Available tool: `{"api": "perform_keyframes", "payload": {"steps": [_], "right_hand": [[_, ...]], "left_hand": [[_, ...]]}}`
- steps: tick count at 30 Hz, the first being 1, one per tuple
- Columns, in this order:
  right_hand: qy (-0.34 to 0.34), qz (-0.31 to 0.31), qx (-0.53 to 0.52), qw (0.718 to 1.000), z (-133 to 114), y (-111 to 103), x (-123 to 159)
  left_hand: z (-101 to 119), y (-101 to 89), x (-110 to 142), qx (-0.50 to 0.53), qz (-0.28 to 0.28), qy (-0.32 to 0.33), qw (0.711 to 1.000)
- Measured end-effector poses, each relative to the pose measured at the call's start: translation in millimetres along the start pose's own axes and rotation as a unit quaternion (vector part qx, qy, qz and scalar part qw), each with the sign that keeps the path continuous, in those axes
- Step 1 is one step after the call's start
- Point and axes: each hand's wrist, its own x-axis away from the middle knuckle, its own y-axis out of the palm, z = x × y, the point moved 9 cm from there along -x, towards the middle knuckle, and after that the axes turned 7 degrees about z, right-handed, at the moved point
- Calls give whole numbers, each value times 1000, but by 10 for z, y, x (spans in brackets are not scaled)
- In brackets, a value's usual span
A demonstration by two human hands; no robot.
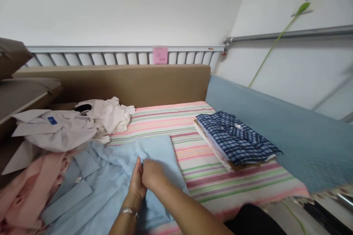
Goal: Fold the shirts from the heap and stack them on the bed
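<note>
A light blue shirt [110, 176] lies spread on the striped bedsheet [176, 121] in front of me. Both my hands meet at its middle. My left hand [137, 181], with a bracelet at the wrist, pinches the blue cloth with fingers pressed together. My right hand [153, 174] is closed right beside it, gripping the same fabric. The shirt's collar and a cuff [79, 180] lie to the left of my hands.
A heap of white and pink clothes [68, 125] lies at the left. A folded stack topped by a blue checked shirt [234, 136] sits at the right. A teal blanket [289, 132] covers the right side. A brown headboard [132, 80] stands behind.
</note>
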Motion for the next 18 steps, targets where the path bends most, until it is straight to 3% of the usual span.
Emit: {"api": "perform_keyframes", "payload": {"steps": [2,4,7,9,11,12,14,16,18], "right_hand": [[-33,-27,-1,999,-99,4,230],[-96,-68,-43,992,-139,-29,489],[-156,-144,-194,958,60,-104,768],[-119,-79,-247,958,489,-251,712],[-64,78,-201,974,1031,-441,609],[-54,136,-167,975,1239,-477,597],[-62,185,-115,974,1504,-392,620],[-86,186,-109,973,1630,-203,686],[-93,189,-146,967,1722,-57,766]], "left_hand": [[16,-123,-30,-117,37,1,992],[118,-231,-79,-218,94,42,971],[238,-293,-151,-266,140,92,949],[263,-292,-185,-275,134,99,947],[342,-301,-165,-297,137,127,936],[399,-315,-127,-308,147,151,928],[503,-345,6,-328,173,211,904],[566,-293,223,-389,179,311,849],[495,-144,476,-484,156,414,755]]}}
